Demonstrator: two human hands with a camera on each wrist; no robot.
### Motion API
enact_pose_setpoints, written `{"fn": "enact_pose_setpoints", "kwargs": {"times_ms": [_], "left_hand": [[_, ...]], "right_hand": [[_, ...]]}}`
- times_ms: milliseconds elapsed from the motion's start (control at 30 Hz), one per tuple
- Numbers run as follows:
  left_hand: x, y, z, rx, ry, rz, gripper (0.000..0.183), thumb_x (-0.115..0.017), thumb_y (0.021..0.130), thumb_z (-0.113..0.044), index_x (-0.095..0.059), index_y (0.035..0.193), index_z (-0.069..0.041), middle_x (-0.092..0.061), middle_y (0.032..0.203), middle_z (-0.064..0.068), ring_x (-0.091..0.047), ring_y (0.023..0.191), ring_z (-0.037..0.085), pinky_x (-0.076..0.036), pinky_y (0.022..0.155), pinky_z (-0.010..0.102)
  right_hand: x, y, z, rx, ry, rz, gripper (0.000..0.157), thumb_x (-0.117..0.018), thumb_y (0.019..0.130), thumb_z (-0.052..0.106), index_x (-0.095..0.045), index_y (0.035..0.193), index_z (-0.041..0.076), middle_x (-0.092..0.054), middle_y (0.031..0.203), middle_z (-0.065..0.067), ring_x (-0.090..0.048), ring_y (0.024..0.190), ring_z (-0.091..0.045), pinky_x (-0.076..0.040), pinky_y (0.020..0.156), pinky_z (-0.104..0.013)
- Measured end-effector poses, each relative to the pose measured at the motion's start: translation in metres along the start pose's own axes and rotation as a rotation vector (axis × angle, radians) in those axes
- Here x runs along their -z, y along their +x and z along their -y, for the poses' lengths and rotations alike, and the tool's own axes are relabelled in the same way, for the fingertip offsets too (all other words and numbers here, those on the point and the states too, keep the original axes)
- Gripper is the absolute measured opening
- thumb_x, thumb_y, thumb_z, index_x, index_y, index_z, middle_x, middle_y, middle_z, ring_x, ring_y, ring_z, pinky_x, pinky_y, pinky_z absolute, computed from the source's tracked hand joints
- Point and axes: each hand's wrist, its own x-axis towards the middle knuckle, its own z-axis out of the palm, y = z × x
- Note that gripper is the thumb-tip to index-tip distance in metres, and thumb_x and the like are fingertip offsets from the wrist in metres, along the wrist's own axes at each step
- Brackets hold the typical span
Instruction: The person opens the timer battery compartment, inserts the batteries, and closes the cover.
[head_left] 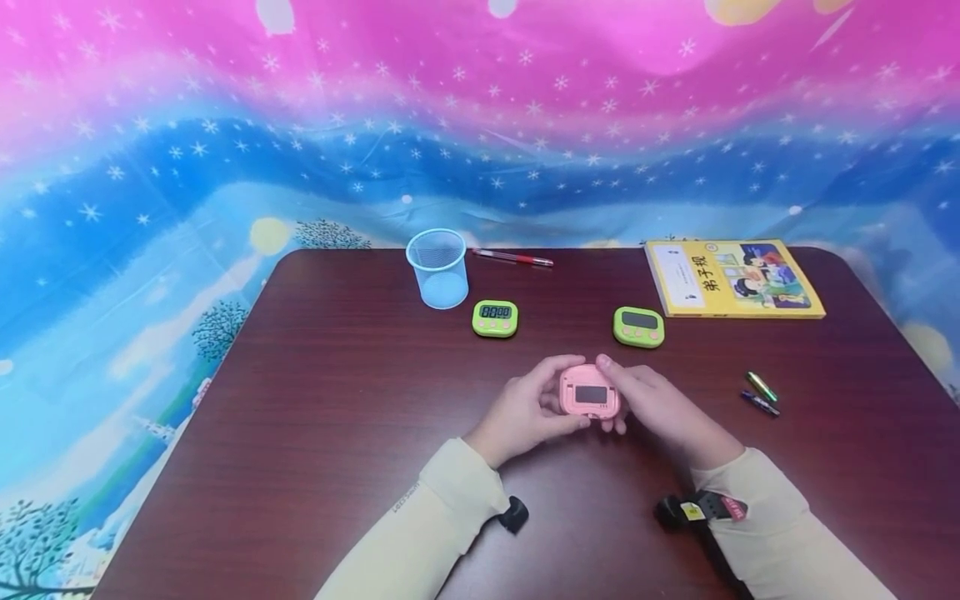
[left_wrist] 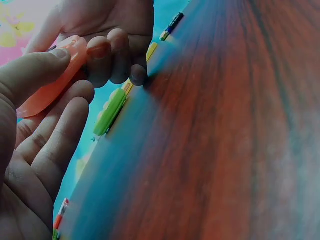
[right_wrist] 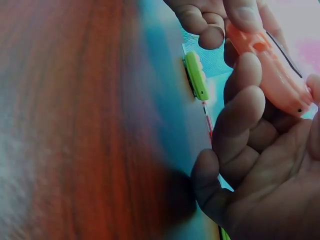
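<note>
Both hands hold a pink digital timer (head_left: 590,391) above the table; the face turned up has a dark rectangle in its middle. My left hand (head_left: 525,412) grips its left side, thumb along the near edge and fingers at the far edge. At the other side my right hand (head_left: 660,407) holds it, thumb on the upper right corner and fingers curled beneath. The right wrist view shows the pink timer (right_wrist: 272,75) edge-on with a small notch in its side. Beyond the hands lie a green timer (head_left: 495,319) reading 00:00 and another green timer (head_left: 639,327) with a blank display.
Two small batteries, one gold-green (head_left: 762,386) and one dark (head_left: 760,403), lie right of the hands. A blue mesh pen cup (head_left: 438,271) stands at the back with a red pen (head_left: 513,257) beside it. A yellow book (head_left: 735,280) lies at the back right.
</note>
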Motion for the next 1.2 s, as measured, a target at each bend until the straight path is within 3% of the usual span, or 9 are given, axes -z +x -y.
{"fn": "enact_pose_setpoints", "kwargs": {"times_ms": [167,333,467,700,933,1200], "left_hand": [[-0.001,0.000,0.000,0.018,-0.034,-0.010,0.073,-0.085,0.080,-0.008,-0.049,0.143,-0.015,-0.070,0.120,0.007,-0.070,0.086,0.003,-0.059,0.075,0.023],[-0.003,0.001,0.002,0.040,-0.124,-0.023,0.073,-0.085,0.080,-0.004,-0.049,0.143,-0.012,-0.070,0.119,0.016,-0.071,0.085,0.007,-0.061,0.073,0.028],[-0.004,0.001,0.003,0.040,-0.161,-0.026,0.073,-0.084,0.080,-0.002,-0.049,0.142,-0.013,-0.069,0.121,0.013,-0.071,0.091,0.008,-0.061,0.077,0.029],[-0.005,-0.001,0.005,0.077,-0.229,0.030,0.069,-0.082,0.081,0.000,-0.049,0.139,-0.016,-0.068,0.123,0.005,-0.071,0.097,0.010,-0.059,0.085,0.029],[-0.007,-0.002,0.007,0.112,-0.246,0.099,0.067,-0.081,0.083,0.000,-0.046,0.139,-0.013,-0.069,0.121,0.006,-0.071,0.097,0.010,-0.058,0.086,0.028],[-0.010,0.000,0.010,0.098,-0.239,0.102,0.068,-0.080,0.083,0.001,-0.046,0.139,-0.012,-0.067,0.124,0.007,-0.072,0.097,0.011,-0.058,0.086,0.028]], "right_hand": [[-0.007,-0.003,-0.001,0.017,-0.087,-0.156,0.054,-0.040,0.107,0.047,-0.068,0.091,0.003,-0.060,0.066,-0.009,-0.057,0.059,-0.026,-0.046,0.060,-0.031],[-0.015,-0.007,-0.003,0.176,-0.165,-0.358,0.029,-0.060,0.102,0.031,-0.065,0.116,0.007,-0.065,0.087,-0.007,-0.059,0.076,-0.020,-0.048,0.064,-0.026],[-0.019,-0.009,-0.005,0.285,-0.181,-0.454,0.033,-0.070,0.096,0.022,-0.064,0.126,0.008,-0.068,0.100,-0.004,-0.061,0.082,-0.015,-0.051,0.069,-0.023],[-0.028,-0.008,-0.012,0.327,-0.101,-0.415,0.026,-0.066,0.098,0.018,-0.067,0.124,0.013,-0.071,0.110,-0.002,-0.060,0.091,-0.010,-0.052,0.073,-0.019],[-0.035,-0.005,-0.029,0.296,0.026,-0.345,0.025,-0.056,0.103,0.011,-0.065,0.126,0.007,-0.069,0.117,-0.007,-0.059,0.101,-0.010,-0.049,0.082,-0.018],[-0.030,-0.002,-0.036,0.263,0.021,-0.317,0.025,-0.054,0.103,0.011,-0.065,0.125,0.008,-0.068,0.114,-0.005,-0.059,0.101,-0.015,-0.049,0.084,-0.021]]}}
